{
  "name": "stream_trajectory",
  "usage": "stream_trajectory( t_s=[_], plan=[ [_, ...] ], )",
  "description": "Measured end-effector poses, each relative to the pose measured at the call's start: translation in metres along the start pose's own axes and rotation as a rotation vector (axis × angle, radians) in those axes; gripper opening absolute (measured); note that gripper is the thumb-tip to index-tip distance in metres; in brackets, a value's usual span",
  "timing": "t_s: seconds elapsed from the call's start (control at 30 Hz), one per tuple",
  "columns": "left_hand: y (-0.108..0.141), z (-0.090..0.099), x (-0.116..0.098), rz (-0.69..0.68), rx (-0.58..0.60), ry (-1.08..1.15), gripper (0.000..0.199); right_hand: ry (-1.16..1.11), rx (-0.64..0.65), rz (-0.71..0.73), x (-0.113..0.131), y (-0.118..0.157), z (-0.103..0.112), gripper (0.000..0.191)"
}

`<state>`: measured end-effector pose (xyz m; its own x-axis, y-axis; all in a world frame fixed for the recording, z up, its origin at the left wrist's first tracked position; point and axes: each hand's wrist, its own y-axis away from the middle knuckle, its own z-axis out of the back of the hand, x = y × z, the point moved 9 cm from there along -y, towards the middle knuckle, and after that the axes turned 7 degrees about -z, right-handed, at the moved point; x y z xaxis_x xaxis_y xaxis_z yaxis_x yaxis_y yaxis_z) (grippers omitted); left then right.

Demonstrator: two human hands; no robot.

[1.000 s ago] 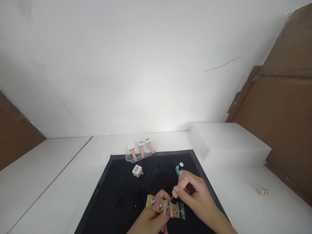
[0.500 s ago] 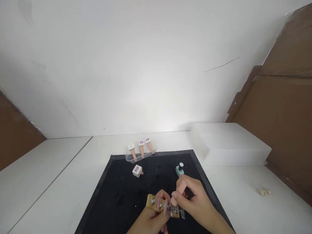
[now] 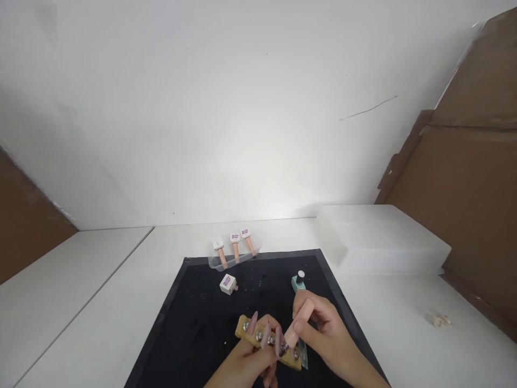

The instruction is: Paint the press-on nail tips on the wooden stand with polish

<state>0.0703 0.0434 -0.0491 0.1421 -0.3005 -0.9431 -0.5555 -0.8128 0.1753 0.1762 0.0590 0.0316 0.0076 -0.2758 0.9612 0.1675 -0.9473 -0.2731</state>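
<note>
Black mat [image 3: 202, 323] on white table [image 3: 100, 312], wall [image 3: 242, 134] behind — left hand [image 3: 252, 361] clasps bar [image 3: 252, 337], right hand [image 3: 327, 328] pinches cap [image 3: 301, 320].

Looks like a nail-art workstn: white surface [image 3: 117, 312] w/ blk mat [image 3: 202, 323], polish btls [image 3: 235, 237] in clear tray [image 3: 212, 263], nail tips [image 3: 265, 335] on holder [image 3: 251, 337], brown side panels [image 3: 456, 210].

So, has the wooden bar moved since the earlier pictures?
Yes. Against the white bottle lying on the mat, the wooden bar's left end has shifted up and left, closer to it.
</note>
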Motion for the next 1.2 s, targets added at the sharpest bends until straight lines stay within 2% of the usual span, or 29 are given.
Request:
stream_trajectory(
  t_s=[0.1, 0.27, 0.33, 0.57, 0.73, 0.87, 0.93, 1.07, 1.13, 1.2],
  plan=[
    [0.001, 0.000, 0.003, 0.042, -0.011, 0.077, 0.009, -0.011, -0.032, -0.025, -0.005, 0.000, 0.001, 0.038],
    [-0.001, -0.002, 0.012, 0.078, 0.043, 0.171, 0.012, 0.026, -0.204, -0.052, -0.015, -0.001, 0.017, 0.037],
    [0.000, -0.002, 0.011, 0.073, 0.058, 0.211, 0.013, -0.012, -0.227, -0.059, -0.015, -0.001, 0.020, 0.038],
    [0.003, -0.001, 0.011, 0.091, 0.014, 0.257, 0.020, -0.168, -0.048, -0.099, -0.012, -0.001, 0.002, 0.039],
    [0.003, -0.003, 0.012, 0.096, 0.039, 0.277, 0.019, -0.075, -0.136, -0.107, -0.022, -0.002, 0.010, 0.034],
    [0.004, -0.006, 0.007, 0.078, 0.073, 0.283, 0.019, -0.110, -0.217, -0.093, -0.021, -0.002, 0.018, 0.035],
    [0.005, -0.005, 0.006, 0.080, 0.060, 0.290, 0.020, -0.159, -0.188, -0.093, -0.017, -0.001, 0.015, 0.036],
    [0.003, -0.004, 0.008, 0.103, 0.028, 0.315, 0.023, -0.188, -0.052, -0.115, -0.015, -0.001, 0.001, 0.039],
    [0.003, -0.004, 0.009, 0.118, 0.033, 0.306, 0.023, -0.164, -0.050, -0.137, -0.019, -0.001, 0.001, 0.038],
    [0.004, -0.006, 0.009, 0.122, 0.057, 0.265, 0.019, -0.145, -0.113, -0.142, -0.023, -0.002, 0.007, 0.036]
  ],
)
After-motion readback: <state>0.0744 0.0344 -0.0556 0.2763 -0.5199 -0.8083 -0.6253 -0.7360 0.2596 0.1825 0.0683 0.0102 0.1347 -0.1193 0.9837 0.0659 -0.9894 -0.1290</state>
